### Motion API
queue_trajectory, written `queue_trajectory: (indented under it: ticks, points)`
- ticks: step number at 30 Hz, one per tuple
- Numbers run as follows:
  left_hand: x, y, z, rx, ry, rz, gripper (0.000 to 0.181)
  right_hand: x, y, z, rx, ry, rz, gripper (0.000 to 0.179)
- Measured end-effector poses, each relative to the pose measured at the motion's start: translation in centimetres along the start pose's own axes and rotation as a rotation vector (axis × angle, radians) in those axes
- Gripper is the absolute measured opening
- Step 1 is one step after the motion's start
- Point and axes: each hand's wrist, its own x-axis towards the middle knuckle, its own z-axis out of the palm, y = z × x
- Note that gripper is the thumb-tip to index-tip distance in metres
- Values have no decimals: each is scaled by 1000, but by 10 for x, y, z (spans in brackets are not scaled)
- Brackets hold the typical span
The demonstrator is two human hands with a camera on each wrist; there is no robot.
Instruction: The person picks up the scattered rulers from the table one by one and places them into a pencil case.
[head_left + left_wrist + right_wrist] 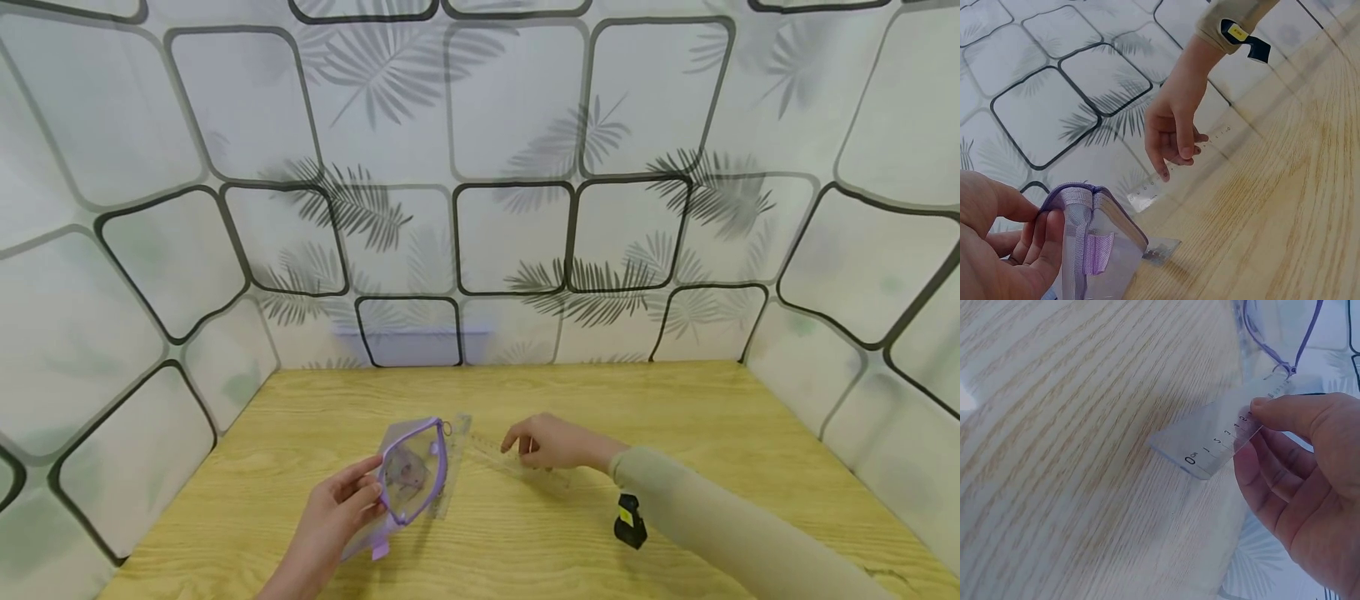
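In the head view, a clear pouch with a purple zip edge (442, 467) gapes at its mouth, and something greyish shows through it. My left hand (333, 508) pinches the pouch's near side between thumb and fingers; the left wrist view shows the grip on the purple fabric corner of the pouch (1100, 253). Right of the pouch, my right hand (551, 442) pinches a transparent ruler (557, 479). The zero end of the ruler (1200, 440) points away from the pouch, above the table, and its other end reaches towards the zip pull.
A clear plastic strip (457, 475) lies along the pouch's right side. The wooden table (225, 517) is bordered by patterned fabric walls (510, 233) at the back and both sides. A small black device (630, 523) is fixed at the right sleeve.
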Motion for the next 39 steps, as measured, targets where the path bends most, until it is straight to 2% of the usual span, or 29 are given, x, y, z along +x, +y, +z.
queue_trajectory:
  ticks: [12,26,33,39]
  points:
    - [1,-1,0,3,-2,10,47,3,-11,-1,147,1,16,28]
    - [2,0,0,8,-10,-6,48,5,-24,3,233,12,4,27]
    - [0,0,1,4,-2,5,47,10,-31,0,295,-11,-18,28]
    - [-2,0,2,2,-8,14,47,14,-36,0,297,-36,-8,29]
